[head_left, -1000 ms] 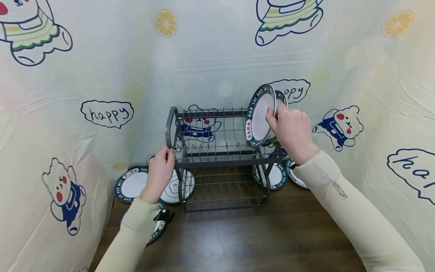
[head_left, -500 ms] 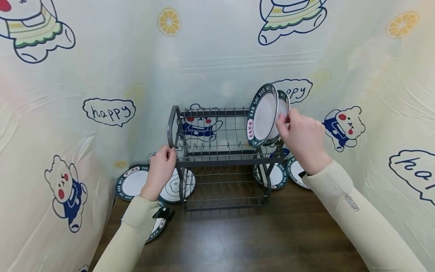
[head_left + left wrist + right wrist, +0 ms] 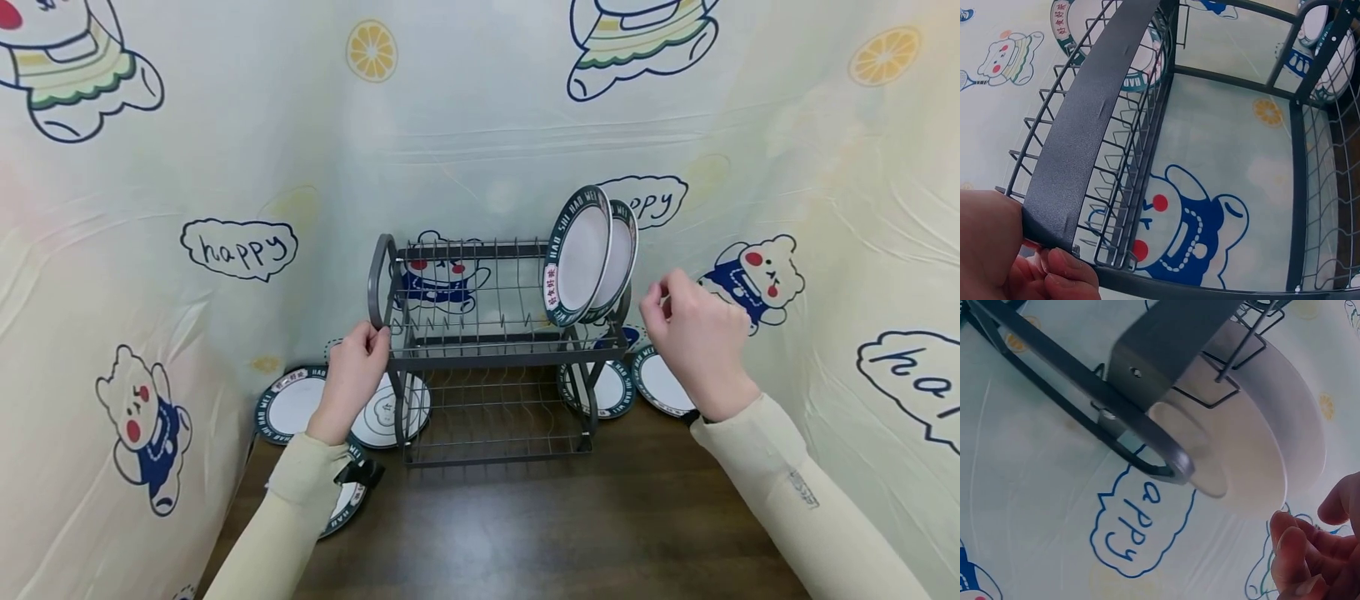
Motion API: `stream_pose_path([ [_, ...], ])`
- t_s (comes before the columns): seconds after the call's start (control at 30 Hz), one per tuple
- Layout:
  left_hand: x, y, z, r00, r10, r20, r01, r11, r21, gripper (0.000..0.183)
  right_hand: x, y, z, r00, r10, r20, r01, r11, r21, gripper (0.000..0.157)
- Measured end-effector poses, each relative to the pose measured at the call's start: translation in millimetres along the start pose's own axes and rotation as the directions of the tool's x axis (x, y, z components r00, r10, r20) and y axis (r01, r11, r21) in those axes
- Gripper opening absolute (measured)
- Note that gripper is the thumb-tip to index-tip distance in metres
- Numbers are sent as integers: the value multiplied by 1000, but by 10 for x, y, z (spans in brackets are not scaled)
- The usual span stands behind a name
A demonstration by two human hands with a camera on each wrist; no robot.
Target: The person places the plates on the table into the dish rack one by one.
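A dark grey two-tier dish rack (image 3: 502, 360) stands at the middle of the table. My left hand (image 3: 354, 375) grips its upper tier at the front left corner; the left wrist view shows the fingers curled under the dark rail (image 3: 1085, 137). Two white plates with green lettered rims lean on edge at the right end of the upper tier, the front plate (image 3: 577, 258) overlapping the rear plate (image 3: 622, 262). To their right, my right hand (image 3: 697, 342) holds nothing. Seen from the right wrist, its loosely bent fingers (image 3: 1291, 547) are beside the plates' pale undersides.
On the brown table (image 3: 510, 533), a green-rimmed plate (image 3: 294, 407), a plate with a line drawing (image 3: 378, 417) and another plate (image 3: 348, 504) lie left. Two more plates lie behind the rack's right side, including one plate (image 3: 660, 383) near my right wrist. A printed sheet (image 3: 480, 100) hangs behind.
My right hand has let go of the plates in the upper tier and moved right and down, away from them. The left hand keeps its grip on the rack.
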State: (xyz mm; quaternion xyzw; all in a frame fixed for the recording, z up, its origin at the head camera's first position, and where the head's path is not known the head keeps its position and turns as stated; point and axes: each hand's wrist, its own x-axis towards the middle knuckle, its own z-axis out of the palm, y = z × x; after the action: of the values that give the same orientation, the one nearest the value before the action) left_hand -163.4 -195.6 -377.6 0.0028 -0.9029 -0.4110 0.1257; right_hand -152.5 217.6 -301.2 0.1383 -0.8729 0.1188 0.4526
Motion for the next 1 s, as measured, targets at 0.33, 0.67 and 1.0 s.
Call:
stream_pose_path([
  [0.33, -13, -4, 9, 1000, -19, 0, 19, 1000, -23, 32, -318, 190, -47, 990, 80, 113, -79, 997, -9, 25],
  [0.67, -13, -3, 34, 1000, -6, -14, 6, 1000, -31, 33, -649, 415, 2, 976, 164, 145, -163, 986, -17, 22],
  [1.0, -12, 0, 30, 1000, -3, -15, 2, 1000, -31, 33, -912, 618, 73, 949, 246, 197, -241, 969, -50, 24],
])
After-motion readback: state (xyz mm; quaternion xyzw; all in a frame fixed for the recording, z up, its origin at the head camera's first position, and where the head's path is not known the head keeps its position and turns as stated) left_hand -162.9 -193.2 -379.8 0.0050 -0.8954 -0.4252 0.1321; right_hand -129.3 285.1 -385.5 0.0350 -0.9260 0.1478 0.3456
